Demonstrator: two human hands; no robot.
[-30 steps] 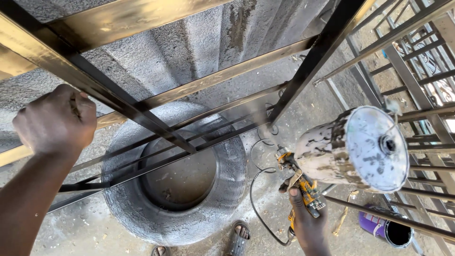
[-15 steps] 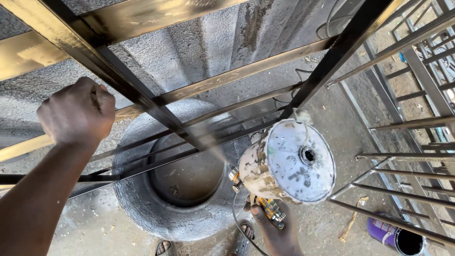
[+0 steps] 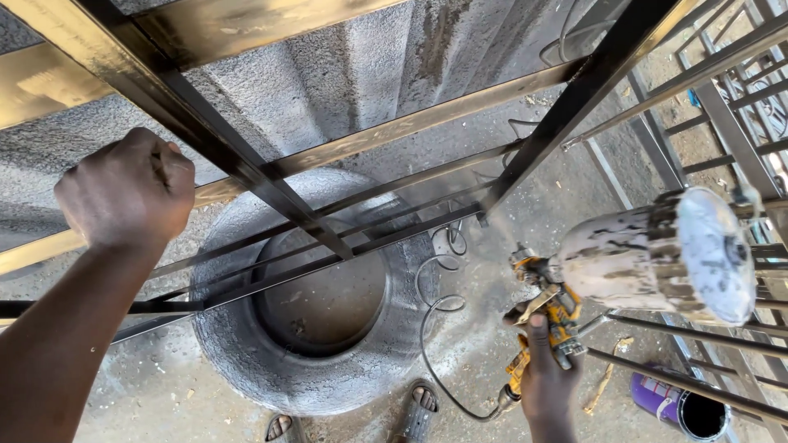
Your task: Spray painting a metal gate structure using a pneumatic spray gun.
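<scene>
Left hand [image 3: 127,190] at nine o'clock is fisted tight round a glossy black-painted square metal bar [image 3: 246,176] of the frame, steadying it. Right hand [image 3: 546,373] at five o'clock is wrapped on the grip of a yellow spray gun with a paint-crusted white cup [image 3: 657,254], one finger on the trigger – nozzle aimed up-left at the frame joint near one o'clock, faint mist visible. Judgement: hold the nozzle square to the bar and sweep evenly, or paint runs. Below, a grey concrete ring [image 3: 320,328] at six o'clock; purple paint can [image 3: 681,406] bottom right – thin hose [image 3: 435,328] loops between.
</scene>
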